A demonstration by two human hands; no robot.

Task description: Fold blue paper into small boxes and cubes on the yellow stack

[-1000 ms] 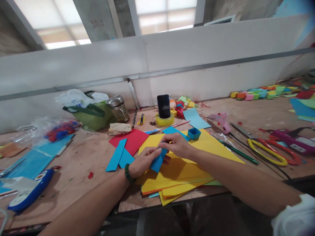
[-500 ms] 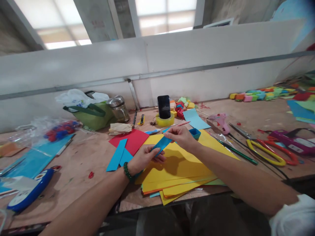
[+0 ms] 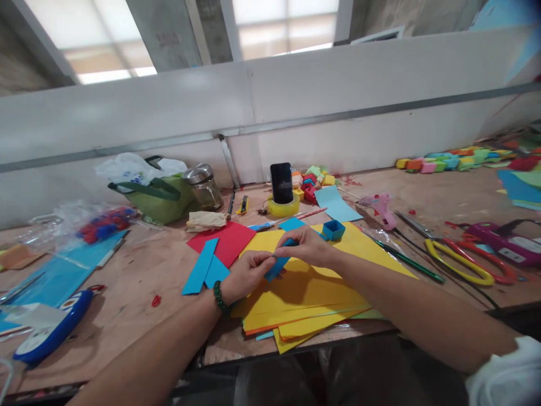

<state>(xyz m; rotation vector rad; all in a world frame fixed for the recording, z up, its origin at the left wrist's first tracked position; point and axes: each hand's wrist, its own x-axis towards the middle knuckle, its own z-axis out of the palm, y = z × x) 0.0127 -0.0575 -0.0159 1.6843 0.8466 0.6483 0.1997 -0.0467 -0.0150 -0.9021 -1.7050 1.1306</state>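
Note:
A small blue paper strip (image 3: 276,266) is pinched between both hands above a stack of yellow paper sheets (image 3: 313,293). My left hand (image 3: 247,273), with a green bead bracelet at the wrist, grips the strip's near end. My right hand (image 3: 306,245) has its fingertips closed on the far end. A small blue paper box (image 3: 333,229) sits on the yellow stack just beyond my right hand. Two loose blue strips (image 3: 205,268) and a red sheet (image 3: 226,239) lie to the left of my left hand.
A phone (image 3: 281,182) stands in a yellow tape roll at the back, beside a heap of small coloured paper boxes (image 3: 313,180). A pink glue gun (image 3: 382,207), scissors (image 3: 460,259), a glass jar (image 3: 205,188) and a green bag (image 3: 158,197) lie around. A white partition runs behind.
The blue strip was stretched out long between my hands half a second ago; now it is bunched short again, and my right hand has come back down toward the left.

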